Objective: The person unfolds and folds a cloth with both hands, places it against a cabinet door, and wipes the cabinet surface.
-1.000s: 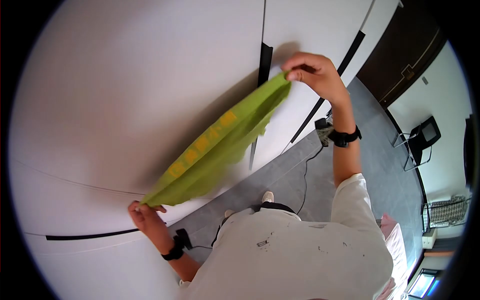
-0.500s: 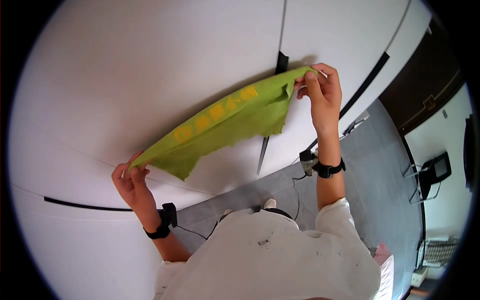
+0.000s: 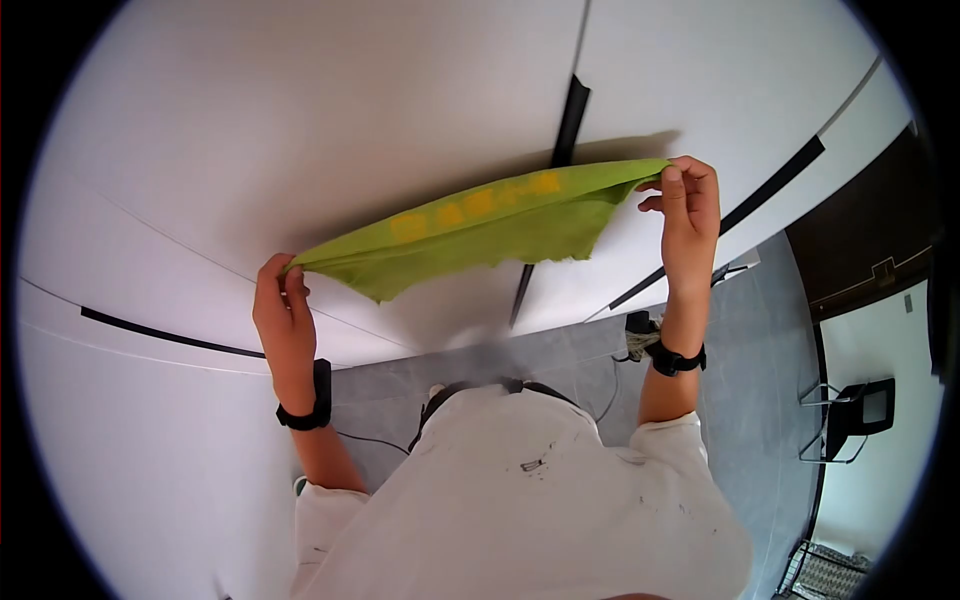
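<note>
A green cloth [image 3: 470,232] with yellow lettering along its upper fold stretches between my hands, in front of white cabinet doors. Its lower edge hangs loose and ragged. At the cloth's left end, my left hand [image 3: 284,318] pinches a corner between thumb and fingers. My right hand [image 3: 690,218] grips the opposite corner, thumb on the near side, other fingers partly curled. Whether the cloth touches the doors I cannot tell.
White cabinet doors [image 3: 380,110] with long black handles [image 3: 572,120] stand directly ahead. Grey floor [image 3: 745,400] lies below, with a black chair [image 3: 862,420] at right. Black bands with small devices sit on both wrists, and cables run from them.
My left hand has risen, while my right hand has shifted right and slightly down in view. The cloth now slants less and looks more stretched out. The view has also shifted.
</note>
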{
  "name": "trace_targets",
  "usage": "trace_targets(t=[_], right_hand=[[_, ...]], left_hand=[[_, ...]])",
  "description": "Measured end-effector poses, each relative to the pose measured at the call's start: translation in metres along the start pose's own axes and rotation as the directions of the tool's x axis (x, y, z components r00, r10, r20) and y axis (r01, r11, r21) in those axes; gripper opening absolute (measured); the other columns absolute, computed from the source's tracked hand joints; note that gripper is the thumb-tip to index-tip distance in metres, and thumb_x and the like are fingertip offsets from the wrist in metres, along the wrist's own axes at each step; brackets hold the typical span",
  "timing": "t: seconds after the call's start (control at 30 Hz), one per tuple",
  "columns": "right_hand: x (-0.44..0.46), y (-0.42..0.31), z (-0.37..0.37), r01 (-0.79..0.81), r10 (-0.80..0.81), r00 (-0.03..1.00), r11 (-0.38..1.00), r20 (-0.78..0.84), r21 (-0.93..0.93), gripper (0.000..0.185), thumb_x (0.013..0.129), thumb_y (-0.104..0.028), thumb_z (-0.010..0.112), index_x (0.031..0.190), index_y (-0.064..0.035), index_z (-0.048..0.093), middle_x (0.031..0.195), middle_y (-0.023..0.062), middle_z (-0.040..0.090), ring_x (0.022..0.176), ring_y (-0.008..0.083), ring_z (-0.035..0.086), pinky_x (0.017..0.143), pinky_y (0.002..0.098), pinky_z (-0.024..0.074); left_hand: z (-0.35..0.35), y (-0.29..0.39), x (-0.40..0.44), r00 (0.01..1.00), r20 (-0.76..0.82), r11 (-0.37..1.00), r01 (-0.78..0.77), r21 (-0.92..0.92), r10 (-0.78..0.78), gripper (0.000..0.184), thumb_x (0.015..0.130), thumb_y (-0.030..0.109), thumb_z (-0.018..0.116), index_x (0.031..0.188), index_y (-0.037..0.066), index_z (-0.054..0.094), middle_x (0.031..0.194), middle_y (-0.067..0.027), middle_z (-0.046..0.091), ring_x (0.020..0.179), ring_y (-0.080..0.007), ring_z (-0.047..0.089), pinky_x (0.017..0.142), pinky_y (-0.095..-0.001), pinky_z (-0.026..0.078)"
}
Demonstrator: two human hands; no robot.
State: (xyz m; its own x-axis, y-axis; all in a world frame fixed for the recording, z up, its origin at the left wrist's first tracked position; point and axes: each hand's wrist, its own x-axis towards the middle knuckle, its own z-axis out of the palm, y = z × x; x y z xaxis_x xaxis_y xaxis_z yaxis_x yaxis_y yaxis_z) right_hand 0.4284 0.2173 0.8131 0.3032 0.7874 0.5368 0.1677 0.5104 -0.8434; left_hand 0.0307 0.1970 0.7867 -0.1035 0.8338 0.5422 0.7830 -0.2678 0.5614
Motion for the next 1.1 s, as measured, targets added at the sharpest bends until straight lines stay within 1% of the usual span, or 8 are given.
trace_targets(t=[0.23,0.4,0.57,0.63,0.73,0.9,1.0,1.1], right_hand=[[-0.029,0.022,-0.05,-0.095,0.092,0.995,0.979,-0.027,-0.181,0.019,0.094,-0.01,0.053,0.11,-0.0006,0.054,0.09,0.0062,0.064,0.079,0.0086,0.058,0.07,0.0227,0.0472],[-0.039,0.068,-0.073,-0.363,0.359,0.932,0.922,0.058,0.134,0.028,0.09,-0.01,0.06,0.116,-0.0017,0.057,0.087,0.0043,0.065,0.078,0.0072,0.058,0.071,0.0213,0.0457],[-0.074,0.027,-0.11,-0.148,0.14,0.989,0.972,0.053,0.182,0.046,0.093,-0.023,0.057,0.129,0.0009,0.045,0.095,0.0072,0.066,0.088,0.0132,0.06,0.08,0.0269,0.0468],[-0.101,-0.005,-0.103,-0.281,0.313,0.949,0.777,0.042,0.563,0.063,0.094,-0.038,0.049,0.138,0.0027,0.031,0.104,0.0108,0.064,0.098,0.0202,0.061,0.09,0.0334,0.0442],[-0.119,0.003,-0.093,-0.598,0.487,0.802,0.631,0.347,0.494,0.069,0.092,-0.042,0.046,0.139,0.0037,0.027,0.114,0.0123,0.061,0.105,0.0224,0.059,0.095,0.0357,0.0425],[-0.138,0.049,-0.094,-0.782,0.624,0.596,0.594,0.506,0.19,0.055,0.09,-0.01,0.054,0.139,-0.0017,0.032,0.112,0.0108,0.061,0.099,0.0165,0.06,0.086,0.0295,0.0474],[-0.138,0.054,-0.099,-0.793,0.627,0.608,0.513,0.488,0.328,0.054,0.086,0.004,0.054,0.136,-0.0055,0.038,0.107,0.0085,0.062,0.094,0.0121,0.06,0.08,0.0255,0.0482],[-0.134,0.047,-0.099,-0.682,0.541,0.731,0.594,0.415,0.427,0.048,0.088,0.001,0.054,0.133,-0.0059,0.042,0.099,0.0066,0.063,0.091,0.0102,0.059,0.078,0.0255,0.0481]], left_hand=[[0.051,0.013,-0.055,0.904,0.27,0.781,0.424,-0.458,-0.333,0.019,0.101,0.021,0.036,0.108,0.004,0.038,0.098,-0.0122,0.063,0.093,-0.0211,0.065,0.076,-0.0295,0.048],[0.094,0.006,-0.069,0.816,0.435,0.619,0.575,-0.536,-0.381,0.016,0.099,0.016,0.039,0.107,0.003,0.039,0.105,-0.0121,0.057,0.101,-0.0224,0.061,0.082,-0.0313,0.048],[0.065,-0.001,-0.109,0.987,0.037,0.758,0.143,-0.636,-0.155,0.033,0.098,0.024,0.042,0.12,0.0,0.042,0.118,-0.0138,0.048,0.115,-0.0309,0.049,0.1,-0.0444,0.04],[0.046,0.046,-0.118,0.975,0.205,-0.05,0.201,-0.978,-0.084,0.056,0.097,0.043,0.035,0.131,-0.002,0.038,0.136,-0.0168,0.04,0.124,-0.0339,0.04,0.107,-0.0513,0.028],[0.084,0.013,-0.162,0.698,0.703,-0.683,0.449,-0.576,-0.134,0.075,0.094,0.055,0.027,0.142,-0.001,0.024,0.144,-0.0191,0.033,0.13,-0.0311,0.035,0.108,-0.0451,0.026],[0.116,0.026,-0.159,0.656,0.737,-0.122,0.754,-0.645,0.16,0.059,0.089,0.034,0.057,0.132,-0.003,0.041,0.127,-0.0133,0.052,0.117,-0.0234,0.05,0.102,-0.036,0.035],[0.109,0.007,-0.156,0.63,0.774,0.22,0.765,-0.605,-0.064,0.049,0.086,0.021,0.062,0.126,-0.003,0.046,0.118,-0.0104,0.057,0.108,-0.0201,0.054,0.096,-0.0324,0.04],[0.084,0.03,-0.141,0.772,0.601,0.182,0.634,-0.752,-0.204,0.039,0.087,0.013,0.06,0.121,-0.002,0.049,0.113,-0.0076,0.058,0.102,-0.0162,0.056,0.091,-0.0294,0.043]])
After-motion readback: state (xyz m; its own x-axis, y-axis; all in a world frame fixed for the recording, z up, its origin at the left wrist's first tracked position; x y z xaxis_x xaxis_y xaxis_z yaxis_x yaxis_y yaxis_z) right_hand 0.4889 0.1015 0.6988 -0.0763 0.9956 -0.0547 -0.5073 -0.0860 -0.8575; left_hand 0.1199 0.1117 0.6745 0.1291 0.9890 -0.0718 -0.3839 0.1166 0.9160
